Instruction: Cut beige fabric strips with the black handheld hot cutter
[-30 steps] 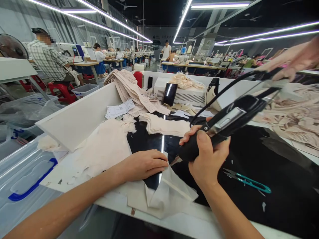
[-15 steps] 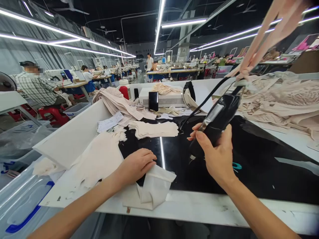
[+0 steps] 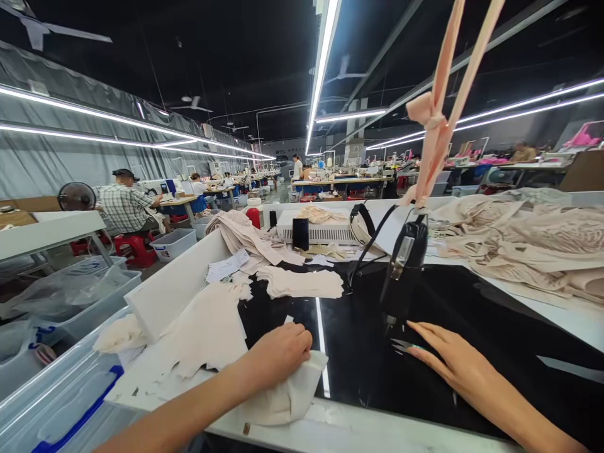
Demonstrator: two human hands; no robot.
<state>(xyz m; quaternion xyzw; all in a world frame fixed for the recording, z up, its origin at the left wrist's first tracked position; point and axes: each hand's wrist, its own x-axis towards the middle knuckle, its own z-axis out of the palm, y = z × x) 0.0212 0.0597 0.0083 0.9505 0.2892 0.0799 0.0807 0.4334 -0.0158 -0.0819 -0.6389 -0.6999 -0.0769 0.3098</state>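
My left hand [image 3: 285, 355] is closed, its fingers curled onto a cream fabric piece [image 3: 287, 399] at the table's near edge. In my right hand [image 3: 441, 352] is a small pair of thread snips [image 3: 401, 345], held between thumb and fingers. Their blades point left, and most of the handle is hidden by the hand. Just beyond the snips hangs a black hand-held tool [image 3: 404, 267] with a metal plate and a cable, tied to pink fabric strips [image 3: 431, 138]. Neither hand touches that tool.
A stack of cream cut pieces [image 3: 302, 283] lies on the black tabletop [image 3: 358, 333]. More fabric [image 3: 207, 330] covers the left side, below a white side board [image 3: 174, 283]. A fabric heap [image 3: 542, 233] is at right. A phone [image 3: 301, 233] leans against a white vented box [image 3: 330, 234].
My right hand has let go of the black tool, which now hangs from the strips, and has taken up the snips. My left hand has curled onto the fabric. The view has tilted up.
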